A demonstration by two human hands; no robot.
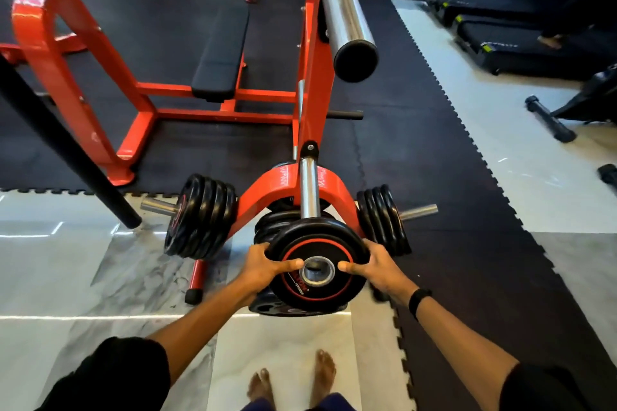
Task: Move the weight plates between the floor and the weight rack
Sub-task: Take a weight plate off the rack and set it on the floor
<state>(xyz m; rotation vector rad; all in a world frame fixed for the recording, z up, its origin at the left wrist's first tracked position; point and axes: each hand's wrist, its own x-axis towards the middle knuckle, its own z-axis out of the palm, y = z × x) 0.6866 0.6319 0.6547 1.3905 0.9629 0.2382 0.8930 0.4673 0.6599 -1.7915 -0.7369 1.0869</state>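
I hold a black weight plate (317, 255) with a red ring and a steel centre hole in both hands, in front of the chrome middle peg (309, 187) of the red weight rack (283, 183). My left hand (263, 265) grips its left rim, thumb near the hole. My right hand (370, 265) grips the right rim the same way. More black plates (267, 227) sit on that peg behind it. Another plate (267, 305) lies on the floor beneath. Stacks of plates hang on the left peg (200, 220) and the right peg (384, 218).
A thick chrome sleeve (349, 23) juts out above the rack at head height. A black bar (60, 140) slants down at the left. A red bench frame (213, 53) stands behind. Treadmills (507, 33) and a loose black roller (551, 118) are at the right. My bare feet (292, 380) stand on marble tile.
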